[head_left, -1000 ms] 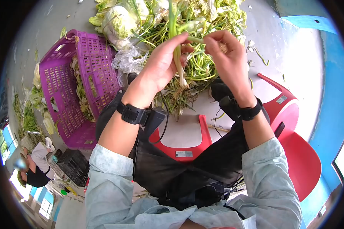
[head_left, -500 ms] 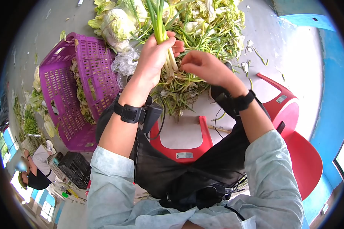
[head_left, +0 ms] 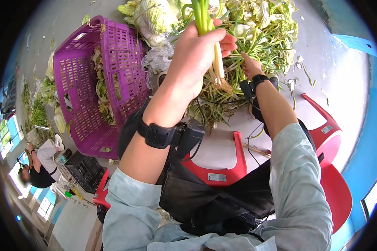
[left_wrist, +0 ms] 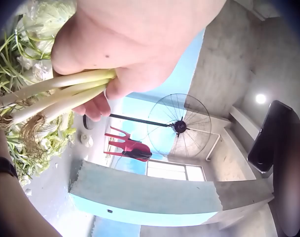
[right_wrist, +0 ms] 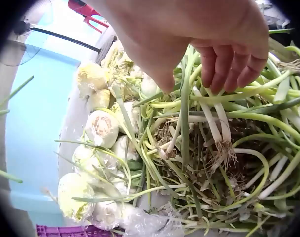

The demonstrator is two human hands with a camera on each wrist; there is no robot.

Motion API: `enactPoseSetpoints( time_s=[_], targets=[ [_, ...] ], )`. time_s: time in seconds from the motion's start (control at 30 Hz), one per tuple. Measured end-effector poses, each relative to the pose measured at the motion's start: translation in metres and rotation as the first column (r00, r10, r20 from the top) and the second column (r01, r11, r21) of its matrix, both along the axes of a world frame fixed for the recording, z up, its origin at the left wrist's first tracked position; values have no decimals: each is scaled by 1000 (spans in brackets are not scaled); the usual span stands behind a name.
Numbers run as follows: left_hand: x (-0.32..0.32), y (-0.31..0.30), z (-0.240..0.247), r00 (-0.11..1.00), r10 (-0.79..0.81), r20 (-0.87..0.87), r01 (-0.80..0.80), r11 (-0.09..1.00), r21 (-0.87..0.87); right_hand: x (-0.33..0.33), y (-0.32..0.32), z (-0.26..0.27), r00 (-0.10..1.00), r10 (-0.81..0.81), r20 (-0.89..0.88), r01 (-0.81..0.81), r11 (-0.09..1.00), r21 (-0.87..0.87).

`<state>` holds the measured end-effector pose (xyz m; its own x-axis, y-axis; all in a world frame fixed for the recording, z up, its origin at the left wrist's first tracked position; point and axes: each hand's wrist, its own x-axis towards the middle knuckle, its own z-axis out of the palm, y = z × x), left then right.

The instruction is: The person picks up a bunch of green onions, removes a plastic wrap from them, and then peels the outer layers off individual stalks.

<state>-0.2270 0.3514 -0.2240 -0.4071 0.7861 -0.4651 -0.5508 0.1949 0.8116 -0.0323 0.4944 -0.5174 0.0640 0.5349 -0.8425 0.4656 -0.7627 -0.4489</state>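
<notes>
My left hand grips a small bunch of green onions, white stems and brown roots hanging below the palm. Three pale stems show side by side in the left wrist view, with the thumb across them. My right hand is down at the pile of loose green onions. In the right wrist view its thumb and fingers stand apart over the tangle, fingertips bent down among the leaves. Two thin green onions with roots lie right beneath those fingertips.
A purple plastic crate with wilted leaves lies tipped at the left. Chinese cabbages and crumpled clear plastic are behind it. Red chairs stand close by the legs. A person sits far left, near a black crate.
The right hand has left the bunch and reached forward to the pile. The left hand has kept the green onions and now appears farther right in the head view, which has also shifted.
</notes>
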Motion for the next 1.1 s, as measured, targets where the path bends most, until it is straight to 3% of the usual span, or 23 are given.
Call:
enactPoseSetpoints(
  time_s=[0.03,0.1,0.2,0.23,0.4,0.43,0.5,0.53,0.67,0.8,0.93,1.03,1.07,1.1],
  targets=[
    [0,1,2,1000,0,0,0,1000,-1,-6,0,-10,989,71,132,-76,997,32],
    [1,1,4,1000,2,26,-1,1000,-21,-12,4,-16,964,149,220,-151,989,-10],
    [2,1,7,999,-17,30,18,999,-35,-14,0,-17,822,276,498,-370,924,97],
    [3,1,8,999,-22,29,23,999,-33,-12,-2,-16,804,305,511,-402,912,87],
    [2,0,9,999,-51,16,51,999,-10,8,-10,-16,926,251,283,-286,954,91],
    [3,-1,10,999,-49,16,49,999,-11,12,-12,-17,971,113,209,-142,982,127],
    [2,-1,11,999,-41,10,41,999,-6,22,-9,-5,993,-114,-6,114,993,20],
    [2,-2,12,999,-43,6,43,999,2,28,-4,7,988,-138,-64,135,989,-53],
    [2,-4,14,998,-65,-13,65,998,20,39,3,83,949,-149,-279,133,988,-75],
    [7,-3,9,996,-92,-17,92,996,-2,44,11,160,949,-70,-309,54,997,-61],
    [13,-5,-6,992,-121,-24,119,991,-55,43,-13,209,745,-385,-545,285,922,-263],
    [19,-7,-8,981,-188,-51,179,973,-149,25,-38,239,728,-349,-590,266,937,-226],
    [22,-8,-11,976,-209,-63,194,964,-182,31,-35,226,665,-308,-680,165,949,-268],
    [26,-8,-14,970,-233,-75,212,953,-217,32,-40,227,709,-132,-693,66,990,-121]
  ],
)
